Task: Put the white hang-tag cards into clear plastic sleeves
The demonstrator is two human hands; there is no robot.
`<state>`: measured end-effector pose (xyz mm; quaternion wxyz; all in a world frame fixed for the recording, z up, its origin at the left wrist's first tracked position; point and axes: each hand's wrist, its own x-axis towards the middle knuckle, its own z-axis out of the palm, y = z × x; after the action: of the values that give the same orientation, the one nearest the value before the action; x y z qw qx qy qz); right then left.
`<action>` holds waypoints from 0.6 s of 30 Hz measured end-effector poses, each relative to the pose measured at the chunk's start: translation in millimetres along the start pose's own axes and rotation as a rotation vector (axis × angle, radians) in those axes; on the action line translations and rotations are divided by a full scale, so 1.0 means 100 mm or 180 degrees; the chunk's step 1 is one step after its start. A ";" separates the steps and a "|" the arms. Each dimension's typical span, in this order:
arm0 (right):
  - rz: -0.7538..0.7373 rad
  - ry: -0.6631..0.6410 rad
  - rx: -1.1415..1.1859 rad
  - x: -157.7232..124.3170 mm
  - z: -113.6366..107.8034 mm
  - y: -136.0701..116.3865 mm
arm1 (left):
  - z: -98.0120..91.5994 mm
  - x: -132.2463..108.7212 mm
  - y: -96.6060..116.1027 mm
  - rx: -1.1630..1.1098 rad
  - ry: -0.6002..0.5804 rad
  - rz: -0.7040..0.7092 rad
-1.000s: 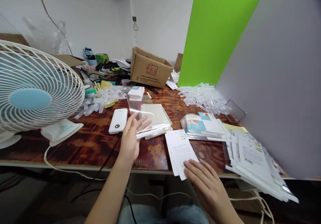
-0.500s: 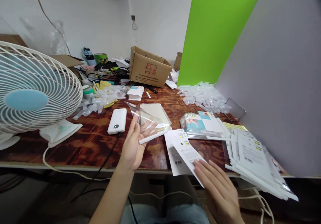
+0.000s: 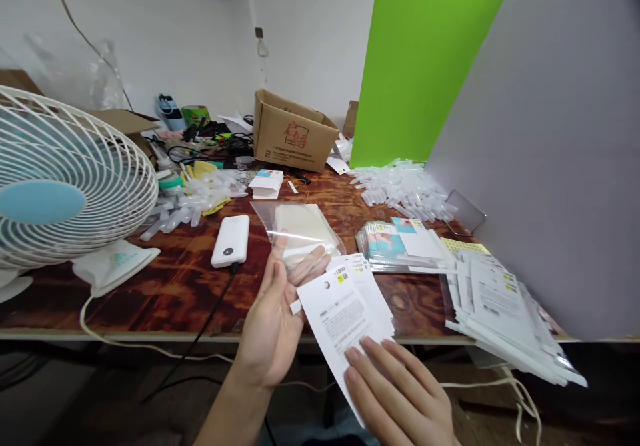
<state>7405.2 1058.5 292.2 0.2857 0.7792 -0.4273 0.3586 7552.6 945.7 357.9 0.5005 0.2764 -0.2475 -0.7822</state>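
While the left hand (image 3: 273, 319) grips a clear plastic bag (image 3: 265, 216) of cream sheets (image 3: 303, 226) by its near edge, the right hand (image 3: 395, 393) pinches a white printed card (image 3: 340, 319) just beside it, both above the table (image 3: 190, 299).

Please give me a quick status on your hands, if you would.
Left hand under clear plastic bag, cream card inside. Right hand on printed white sheets. White power bank beside left hand.
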 end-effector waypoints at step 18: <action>0.1362 0.0004 0.1067 0.26 0.10 0.13 | -0.07 -0.33 -0.31 0.0170 -0.0103 -0.0793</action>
<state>7406.7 1032.7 309.3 0.0707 0.7073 -0.5168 0.4771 7548.5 987.1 338.3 0.3879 0.3055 -0.2400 -0.8358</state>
